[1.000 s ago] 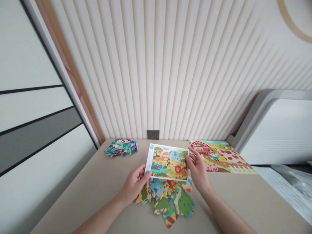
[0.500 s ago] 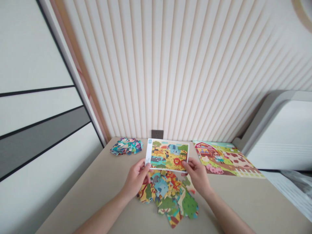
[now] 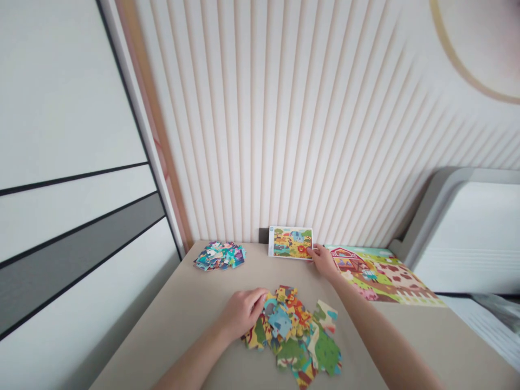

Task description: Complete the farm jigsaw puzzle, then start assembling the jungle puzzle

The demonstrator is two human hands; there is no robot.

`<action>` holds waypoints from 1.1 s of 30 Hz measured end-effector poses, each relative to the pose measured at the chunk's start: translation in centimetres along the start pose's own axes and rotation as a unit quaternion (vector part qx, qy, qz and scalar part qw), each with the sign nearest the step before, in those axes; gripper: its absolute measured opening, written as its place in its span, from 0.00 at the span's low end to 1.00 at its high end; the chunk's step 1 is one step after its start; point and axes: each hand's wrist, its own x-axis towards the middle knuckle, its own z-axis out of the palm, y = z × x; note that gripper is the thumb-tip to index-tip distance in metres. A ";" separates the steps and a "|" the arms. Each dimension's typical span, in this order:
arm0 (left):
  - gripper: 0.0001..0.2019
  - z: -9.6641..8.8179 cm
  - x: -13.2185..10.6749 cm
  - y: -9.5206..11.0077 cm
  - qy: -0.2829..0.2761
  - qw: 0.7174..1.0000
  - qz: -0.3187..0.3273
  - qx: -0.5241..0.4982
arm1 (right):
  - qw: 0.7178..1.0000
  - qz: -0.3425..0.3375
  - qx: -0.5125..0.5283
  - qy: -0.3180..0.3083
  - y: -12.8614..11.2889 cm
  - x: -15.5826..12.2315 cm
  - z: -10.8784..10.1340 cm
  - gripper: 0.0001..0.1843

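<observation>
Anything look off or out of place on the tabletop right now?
Nothing looks damaged. The only untidy spot is the loose heap of jigsaw pieces beside the left hand, overlapping in a jumble; the smaller pile of pieces farther back is similarly unsorted.

The pieces [image 3: 309, 346] are printed card with a smooth, faintly glossy face, and the pile [image 3: 219, 255] looks the same. The card [image 3: 290, 242] is stiff white paperboard, its printed side smooth with a soft sheen. The mat [image 3: 382, 276] has a similar smooth printed finish. The table [image 3: 162, 330] is matt beige with a fine, even surface; whether laminate or painted board cannot be told. The wall [image 3: 264, 124] is ribbed, matt cream panelling. The panels [image 3: 60, 97] are smooth and matt, with thin dark strips between them.
</observation>
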 end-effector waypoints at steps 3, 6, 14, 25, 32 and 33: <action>0.13 0.2 -0.1 -0.2 0.000 0.999 0.030 0.031 | 0.997 0.010 -0.072 0.036 0.5 1.3 0.2 0.16; 0.14 0.1 -0.1 -0.4 0.001 0.998 0.041 0.054 | 0.989 0.021 -0.131 0.057 1.0 2.0 0.3 0.14; 0.19 -0.4 -0.2 -0.7 0.008 0.999 0.014 0.034 | 0.982 0.027 -0.178 0.056 1.3 2.3 0.7 0.23; 0.24 -1.8 0.2 0.6 -0.083 0.994 0.061 0.026 | 0.976 -0.137 -0.162 -0.045 -0.6 -11.0 -1.5 0.21; 0.40 0.7 -0.3 2.1 -0.167 0.985 0.041 0.013 | 0.929 -0.203 -0.215 -0.222 -3.7 -19.0 -1.3 0.31; 0.37 0.9 -0.3 2.1 -0.165 0.986 0.032 0.010 | 0.928 -0.203 -0.217 -0.225 -4.0 -18.8 -1.1 0.32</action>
